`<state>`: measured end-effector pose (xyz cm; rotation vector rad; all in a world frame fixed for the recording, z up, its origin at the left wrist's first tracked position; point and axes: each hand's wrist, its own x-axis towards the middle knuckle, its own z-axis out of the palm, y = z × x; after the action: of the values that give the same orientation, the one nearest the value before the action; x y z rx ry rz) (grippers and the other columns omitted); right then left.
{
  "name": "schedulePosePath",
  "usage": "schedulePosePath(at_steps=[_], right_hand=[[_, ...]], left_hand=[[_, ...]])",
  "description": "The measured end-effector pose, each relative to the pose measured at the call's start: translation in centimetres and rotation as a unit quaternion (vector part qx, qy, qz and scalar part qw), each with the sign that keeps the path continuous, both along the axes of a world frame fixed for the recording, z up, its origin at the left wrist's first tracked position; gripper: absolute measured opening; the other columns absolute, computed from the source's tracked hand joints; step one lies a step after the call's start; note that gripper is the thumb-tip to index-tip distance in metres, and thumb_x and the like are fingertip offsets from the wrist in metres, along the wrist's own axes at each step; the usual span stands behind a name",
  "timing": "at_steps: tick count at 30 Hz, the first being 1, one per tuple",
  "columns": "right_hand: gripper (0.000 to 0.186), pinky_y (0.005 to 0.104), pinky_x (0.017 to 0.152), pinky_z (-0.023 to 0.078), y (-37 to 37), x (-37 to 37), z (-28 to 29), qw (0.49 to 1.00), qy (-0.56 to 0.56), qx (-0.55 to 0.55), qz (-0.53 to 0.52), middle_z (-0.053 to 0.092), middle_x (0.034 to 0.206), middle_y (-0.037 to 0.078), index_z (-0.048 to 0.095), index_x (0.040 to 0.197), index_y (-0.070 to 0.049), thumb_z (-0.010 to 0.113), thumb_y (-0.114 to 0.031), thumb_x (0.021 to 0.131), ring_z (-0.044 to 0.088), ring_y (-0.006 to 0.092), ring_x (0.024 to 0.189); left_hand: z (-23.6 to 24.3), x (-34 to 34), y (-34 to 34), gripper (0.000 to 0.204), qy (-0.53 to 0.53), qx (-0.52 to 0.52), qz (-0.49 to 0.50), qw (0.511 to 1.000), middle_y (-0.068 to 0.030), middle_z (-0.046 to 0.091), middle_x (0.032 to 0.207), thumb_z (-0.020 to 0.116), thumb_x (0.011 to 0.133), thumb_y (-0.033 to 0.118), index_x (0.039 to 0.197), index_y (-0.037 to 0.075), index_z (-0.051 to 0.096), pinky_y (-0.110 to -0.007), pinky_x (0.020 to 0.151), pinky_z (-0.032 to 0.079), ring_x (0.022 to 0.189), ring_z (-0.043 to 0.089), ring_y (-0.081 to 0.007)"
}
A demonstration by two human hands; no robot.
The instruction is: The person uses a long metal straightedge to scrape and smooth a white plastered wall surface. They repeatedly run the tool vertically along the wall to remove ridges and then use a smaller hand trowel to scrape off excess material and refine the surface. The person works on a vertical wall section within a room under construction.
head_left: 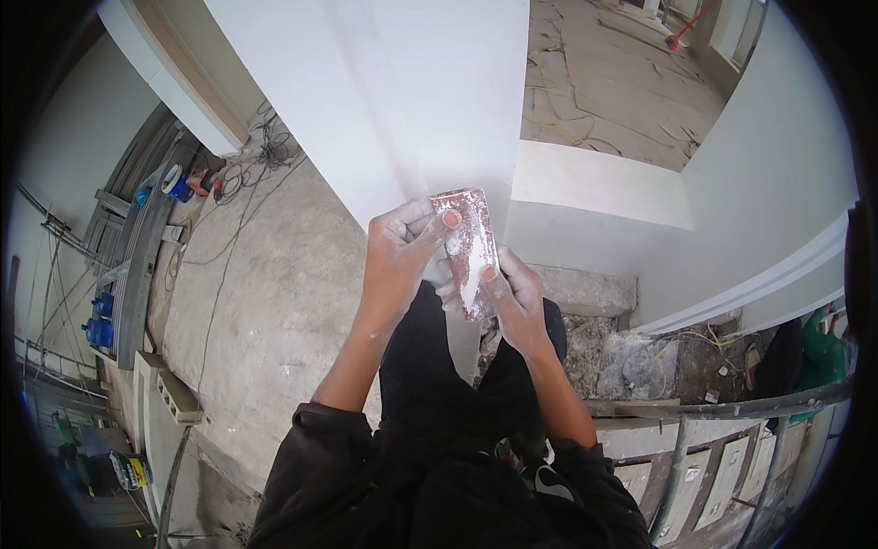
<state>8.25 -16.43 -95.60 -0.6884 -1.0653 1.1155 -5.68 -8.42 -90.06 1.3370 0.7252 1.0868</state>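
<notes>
Between both hands, in front of a white wall corner, I hold a reddish-brown sanding block (460, 240) caked with white dust. My left hand (407, 240) grips its upper left side, with the thumb pressed on the face. Lower down, my right hand (518, 300) closes on its right edge, also with the thumb on the face. White powder coats the fingers of both hands. The block is tilted slightly, its dusty face turned up toward me. Its underside, and most of the fingers behind it, are hidden.
The white wall (384, 82) stands right ahead, with a low ledge (599, 188) beside it. Cables (242, 206) trail over the dusty floor at left, near a white-and-blue bucket (175, 183) and stacked metal profiles (137, 274). A metal rail (732, 408) crosses the lower right.
</notes>
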Motion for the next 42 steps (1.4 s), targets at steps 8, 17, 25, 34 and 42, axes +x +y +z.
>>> schedulePosePath(at_steps=[8, 17, 25, 34, 42], right_hand=[[0.044, 0.0302, 0.072, 0.055, 0.7, 2.1, 5.0, 0.961, -0.261, 0.062, -0.066, 0.073, 0.093, 0.015, 0.056, 0.128, 0.008, 0.063, -0.019, 0.094, 0.070, 0.0194, 0.077], [0.053, 0.0381, 0.081, 0.056, 2.5, 1.1, 13.7, 0.839, -0.326, 0.329, -0.287, 0.071, 0.104, 0.025, 0.058, 0.131, 0.008, 0.072, -0.007, 0.082, 0.072, 0.0338, 0.086], [0.030, 0.0302, 0.065, 0.049, 4.2, -2.2, 21.4, 0.881, -0.270, 0.310, -0.236, 0.066, 0.083, 0.014, 0.062, 0.108, 0.005, 0.069, -0.018, 0.090, 0.061, 0.0177, 0.070], [0.027, 0.0377, 0.053, 0.039, 6.7, -5.4, 31.7, 0.765, -0.256, 0.396, -0.439, 0.053, 0.061, 0.014, 0.053, 0.071, 0.004, 0.068, -0.012, 0.088, 0.047, 0.0221, 0.051], [0.021, 0.0391, 0.061, 0.049, 13.1, -6.5, 40.0, 0.593, -0.291, 0.379, -0.648, 0.064, 0.085, 0.011, 0.074, 0.100, 0.001, 0.067, -0.014, 0.087, 0.064, 0.0258, 0.066]], left_hand=[[3.1, -0.4, 0.4, 0.026, -0.119, 0.001, -0.020, 0.993, -0.0086, 0.073, 0.094, 0.071, 0.093, 0.015, 0.108, -0.007, 0.067, -0.023, 0.080, 0.048, 0.083, 0.064, -0.0086], [11.7, 0.0, -0.8, 0.025, -0.136, 0.186, 0.021, 0.973, -0.0056, 0.070, 0.091, 0.068, 0.096, 0.017, 0.106, -0.005, 0.066, -0.023, 0.075, 0.048, 0.083, 0.062, -0.0079], [17.6, -2.2, 1.2, 0.034, -0.135, 0.300, 0.063, 0.942, -0.0092, 0.070, 0.102, 0.067, 0.097, 0.020, 0.116, -0.009, 0.065, -0.027, 0.087, 0.049, 0.094, 0.062, -0.0112], [23.3, -3.7, 6.0, 0.038, 0.011, 0.628, 0.319, 0.710, -0.0166, 0.057, 0.135, 0.069, 0.091, 0.018, 0.124, 0.001, 0.064, -0.044, 0.106, 0.041, 0.121, 0.057, -0.0296], [21.4, -2.7, 12.6, 0.068, 0.211, 0.703, 0.357, 0.578, -0.0136, 0.035, 0.158, 0.062, 0.090, 0.022, 0.152, 0.008, 0.038, -0.062, 0.120, 0.010, 0.148, 0.029, -0.0303]])
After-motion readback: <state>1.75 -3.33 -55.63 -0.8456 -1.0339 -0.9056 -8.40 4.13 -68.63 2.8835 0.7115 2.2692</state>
